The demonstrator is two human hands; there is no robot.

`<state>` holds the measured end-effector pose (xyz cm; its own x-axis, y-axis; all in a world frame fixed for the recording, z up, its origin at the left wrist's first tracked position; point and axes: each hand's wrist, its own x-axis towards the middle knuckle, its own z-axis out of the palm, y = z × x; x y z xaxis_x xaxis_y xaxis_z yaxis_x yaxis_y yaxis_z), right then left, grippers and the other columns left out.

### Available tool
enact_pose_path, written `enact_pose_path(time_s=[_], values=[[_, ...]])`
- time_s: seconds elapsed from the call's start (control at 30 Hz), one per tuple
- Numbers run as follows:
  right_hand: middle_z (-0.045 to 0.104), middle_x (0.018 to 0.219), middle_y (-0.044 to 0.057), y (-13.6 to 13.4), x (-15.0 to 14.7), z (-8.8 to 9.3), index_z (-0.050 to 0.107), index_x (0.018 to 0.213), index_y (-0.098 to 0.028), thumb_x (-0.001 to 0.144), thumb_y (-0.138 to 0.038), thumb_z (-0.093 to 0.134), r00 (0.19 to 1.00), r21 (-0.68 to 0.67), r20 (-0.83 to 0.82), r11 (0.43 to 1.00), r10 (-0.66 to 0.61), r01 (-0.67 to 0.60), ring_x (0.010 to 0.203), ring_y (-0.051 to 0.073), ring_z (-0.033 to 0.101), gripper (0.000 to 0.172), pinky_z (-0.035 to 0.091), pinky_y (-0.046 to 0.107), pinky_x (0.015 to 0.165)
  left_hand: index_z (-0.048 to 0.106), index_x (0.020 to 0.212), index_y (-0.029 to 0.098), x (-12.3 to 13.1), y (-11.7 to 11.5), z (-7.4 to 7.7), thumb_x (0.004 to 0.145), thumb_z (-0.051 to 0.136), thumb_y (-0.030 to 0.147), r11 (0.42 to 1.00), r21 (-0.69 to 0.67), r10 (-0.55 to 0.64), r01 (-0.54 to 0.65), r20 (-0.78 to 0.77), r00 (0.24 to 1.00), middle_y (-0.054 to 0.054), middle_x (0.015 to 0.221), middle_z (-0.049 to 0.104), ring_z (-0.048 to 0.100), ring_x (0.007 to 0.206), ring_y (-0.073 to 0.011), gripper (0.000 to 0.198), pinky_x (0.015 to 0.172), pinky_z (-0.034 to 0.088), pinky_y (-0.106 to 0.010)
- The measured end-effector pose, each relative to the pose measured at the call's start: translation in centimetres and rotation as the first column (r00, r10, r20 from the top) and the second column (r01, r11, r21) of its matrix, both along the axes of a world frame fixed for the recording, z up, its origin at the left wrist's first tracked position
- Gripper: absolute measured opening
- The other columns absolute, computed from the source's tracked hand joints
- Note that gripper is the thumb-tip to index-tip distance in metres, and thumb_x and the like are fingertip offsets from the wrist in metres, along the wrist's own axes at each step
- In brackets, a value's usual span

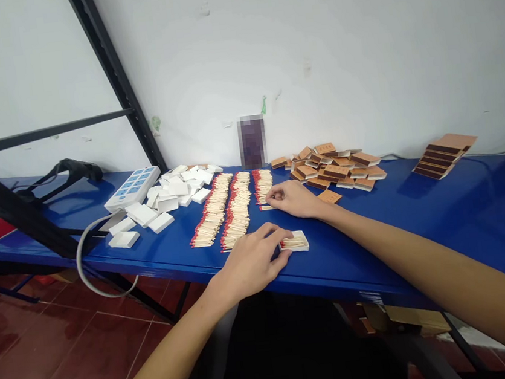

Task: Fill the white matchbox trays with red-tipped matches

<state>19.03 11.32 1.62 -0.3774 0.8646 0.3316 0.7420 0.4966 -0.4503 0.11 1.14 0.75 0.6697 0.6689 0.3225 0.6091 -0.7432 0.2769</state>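
Observation:
My left hand is closed around the left end of a small white matchbox tray, with thumb and fingers on its sides. Several red-tipped matches lie inside that tray, partly hidden by the fingers. Beyond it, my right hand pinches at the near end of a short row of matches; whatever is between those fingertips is too small to make out. Two longer rows, the left match row and the middle match row, run beside it, red heads facing left.
White empty trays are heaped at the left, beside a white power strip. Brown matchbox sleeves lie piled at the right, with a stack of sleeves farther along. A black metal frame rises at the left of the blue table.

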Motion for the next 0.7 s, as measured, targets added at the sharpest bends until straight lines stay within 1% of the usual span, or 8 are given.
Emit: enact_pose_path(time_s=[0.13,0.27,0.47,0.57,0.7], values=[[0.064,0.066,0.002,-0.15,0.02,0.05,0.068,0.07,-0.016,0.077,-0.021,0.054,1.0,-0.001,0.003,1.0,-0.01,0.01,0.061,0.013,0.053,0.016,0.034,0.025,0.06,0.057,0.118,0.024,0.0,0.01,0.0,0.096,0.052,0.03,1.0,-0.002,0.0,0.0,0.002,1.0,-0.002,0.119,0.062,0.065,0.101,-0.0208,0.023,0.087,0.053,-0.033],[0.065,0.068,0.002,-0.25,0.06,0.06,0.067,0.07,-0.016,0.078,-0.022,0.054,1.0,-0.008,-0.001,1.0,-0.008,0.008,0.062,0.013,0.053,0.016,0.034,0.025,0.061,0.057,0.118,0.024,0.01,0.03,0.01,0.096,0.052,0.03,1.0,-0.007,-0.002,0.002,0.005,1.0,-0.003,0.119,0.061,0.065,0.102,-0.0206,0.023,0.088,0.053,-0.033],[0.062,0.063,0.001,-0.61,0.01,0.28,0.068,0.069,-0.016,0.079,-0.022,0.053,1.0,-0.029,-0.019,0.999,0.012,-0.013,0.06,0.013,0.051,0.018,0.034,0.026,0.06,0.057,0.118,0.024,0.03,0.06,0.06,0.096,0.052,0.03,1.0,-0.006,-0.003,0.003,-0.001,1.0,-0.003,0.119,0.062,0.064,0.103,-0.0209,0.023,0.088,0.053,-0.033],[0.062,0.062,0.001,-0.76,0.0,0.27,0.071,0.073,-0.015,0.08,-0.022,0.053,0.999,-0.03,-0.029,0.999,0.029,-0.03,0.059,0.013,0.05,0.02,0.034,0.026,0.06,0.057,0.118,0.024,0.04,0.05,0.07,0.096,0.052,0.03,1.0,-0.007,-0.006,0.006,0.002,1.0,-0.003,0.119,0.062,0.064,0.102,-0.0206,0.023,0.087,0.053,-0.033],[0.066,0.068,0.001,-0.57,0.09,0.0,0.075,0.085,-0.015,0.08,-0.02,0.053,0.999,-0.029,-0.038,1.0,0.009,-0.01,0.061,0.013,0.052,0.023,0.035,0.026,0.061,0.057,0.118,0.024,0.02,0.03,0.08,0.096,0.052,0.03,1.0,-0.004,-0.003,0.003,0.002,1.0,-0.003,0.119,0.061,0.064,0.102,-0.0203,0.023,0.087,0.053,-0.033]])
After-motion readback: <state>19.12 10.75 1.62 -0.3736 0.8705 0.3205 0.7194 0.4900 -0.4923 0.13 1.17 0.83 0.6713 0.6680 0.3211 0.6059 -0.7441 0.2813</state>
